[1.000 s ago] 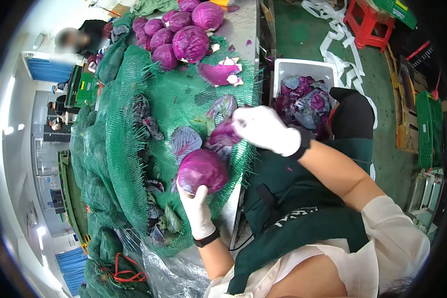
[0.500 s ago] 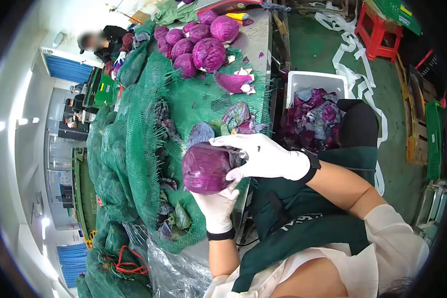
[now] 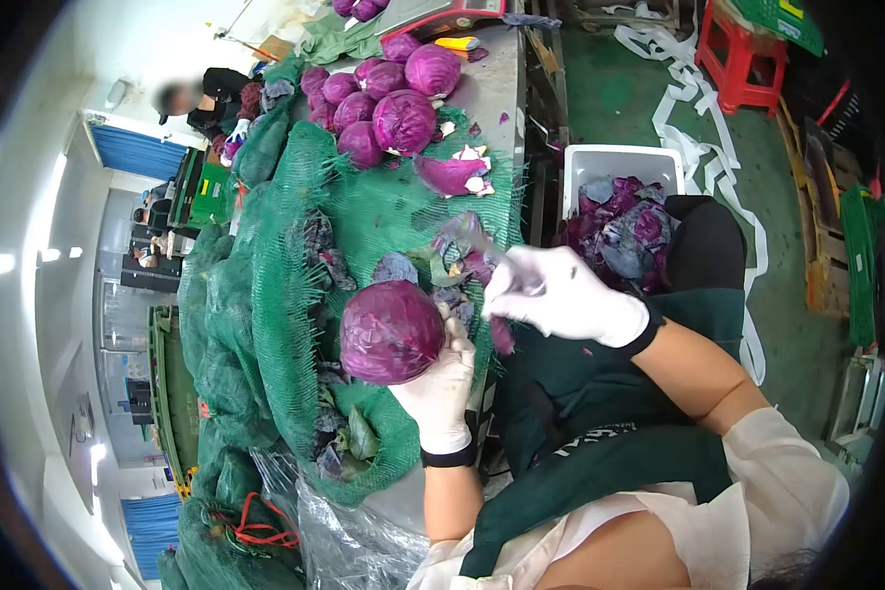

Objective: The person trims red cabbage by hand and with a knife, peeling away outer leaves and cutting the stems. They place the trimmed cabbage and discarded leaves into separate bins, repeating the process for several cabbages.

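A round red cabbage rests in my left hand, whose white-gloved fingers support it from below and from its near side. My right hand, also gloved, is just right of the cabbage and apart from it, its fingers closed. A thin greyish blade-like thing juts from that hand, too smeared by motion to name surely. Loose purple leaves lie on the green mesh beside the cabbage, and a purple leaf piece shows under my right hand.
Several red cabbages are grouped at the table's far end, near a yellow-handled tool. A white bin holds leaves beside my knee. Filled green mesh sacks line the other side. A person stands beyond; a red stool is on the floor.
My right hand has come off the cabbage and moved right, away from it. My left hand still holds the cabbage, which has shifted slightly left and turned.
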